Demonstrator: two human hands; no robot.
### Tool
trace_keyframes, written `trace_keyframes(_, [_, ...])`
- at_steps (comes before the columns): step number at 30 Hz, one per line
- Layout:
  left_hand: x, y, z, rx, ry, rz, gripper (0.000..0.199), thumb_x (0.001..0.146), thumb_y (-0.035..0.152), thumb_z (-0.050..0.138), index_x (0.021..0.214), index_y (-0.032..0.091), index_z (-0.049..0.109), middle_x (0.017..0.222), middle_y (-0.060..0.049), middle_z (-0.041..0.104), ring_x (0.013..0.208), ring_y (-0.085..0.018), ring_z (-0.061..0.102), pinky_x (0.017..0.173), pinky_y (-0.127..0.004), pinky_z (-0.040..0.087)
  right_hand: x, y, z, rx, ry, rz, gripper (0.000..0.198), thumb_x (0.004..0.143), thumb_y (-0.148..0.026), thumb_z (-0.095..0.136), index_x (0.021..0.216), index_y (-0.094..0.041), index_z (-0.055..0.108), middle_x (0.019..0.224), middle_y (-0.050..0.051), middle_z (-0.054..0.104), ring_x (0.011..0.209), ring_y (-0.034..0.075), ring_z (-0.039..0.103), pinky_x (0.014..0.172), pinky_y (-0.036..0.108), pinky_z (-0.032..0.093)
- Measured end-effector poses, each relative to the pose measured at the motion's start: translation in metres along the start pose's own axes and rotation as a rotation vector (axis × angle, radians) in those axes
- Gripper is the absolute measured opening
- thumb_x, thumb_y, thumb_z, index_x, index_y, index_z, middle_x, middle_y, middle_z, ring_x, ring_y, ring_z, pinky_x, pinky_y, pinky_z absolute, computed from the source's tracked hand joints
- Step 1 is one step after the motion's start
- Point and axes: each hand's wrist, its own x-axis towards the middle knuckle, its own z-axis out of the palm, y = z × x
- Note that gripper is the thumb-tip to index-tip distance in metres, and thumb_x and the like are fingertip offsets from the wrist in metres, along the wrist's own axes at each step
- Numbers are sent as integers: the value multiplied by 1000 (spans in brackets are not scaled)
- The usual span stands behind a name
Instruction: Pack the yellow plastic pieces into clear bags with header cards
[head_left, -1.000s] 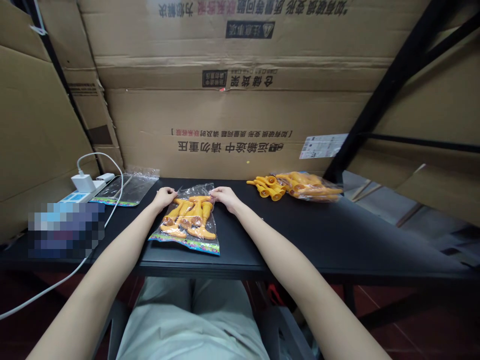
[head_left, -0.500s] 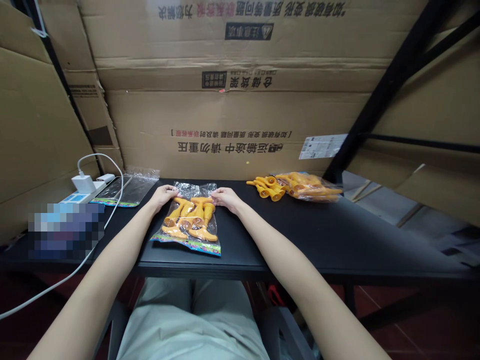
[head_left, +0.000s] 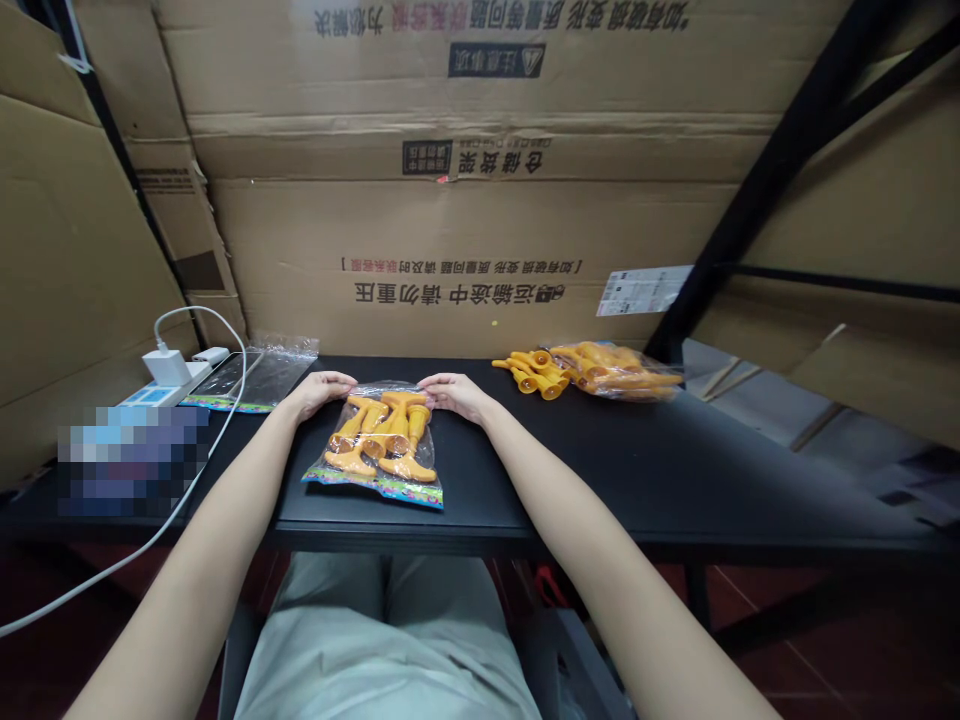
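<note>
A clear plastic bag [head_left: 346, 478] with a colourful printed edge lies on the black table in front of me. Inside it are several orange plastic pieces [head_left: 391, 432] with T-shaped handles and hollow, cup-like ends. My left hand [head_left: 322, 394] pinches the bag's far left corner between thumb and fingers. At the far right corner, my right hand [head_left: 456, 395] grips the plastic the same way. The bag's far edge looks folded over between the two hands.
Loose orange pieces [head_left: 531, 374] lie at the back right beside another filled bag [head_left: 619, 372]. Flat clear bags [head_left: 281, 370] rest at the back left, near a power strip [head_left: 154, 394] with a white charger and cable [head_left: 217, 440]. Cardboard [head_left: 480, 220] walls the back.
The bag's far plastic flap, which stood out beyond the pieces between my hands, now looks folded down and shorter. Both hands stay at the same corners.
</note>
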Motion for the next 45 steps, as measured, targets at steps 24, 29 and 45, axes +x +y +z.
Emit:
trace_keyframes(24, [-13,7,28,1030,168,716,24,61,-1,39,52,17,51,74,-1,56,66,-11,52,64,-22,42,-6,-13,3,-723,-81,-118,53,76,-58,54,49,-13,58,49,3,57,43,7,45,49,22,36])
trace_keyframes(29, [-14,5,39,986,149,818,24,68,0,39,56,17,51,82,-1,55,68,-9,51,64,-20,41,-4,-11,3,-662,44,-204,43,65,-56,68,64,-14,58,59,1,60,51,8,49,51,21,38])
trace_keyframes(45, [-28,17,58,934,146,849,26,76,5,37,65,18,57,96,-4,58,87,-12,56,78,-23,44,-27,-23,30,-286,-351,139,39,55,-38,82,82,-13,69,80,6,71,69,16,65,63,23,52])
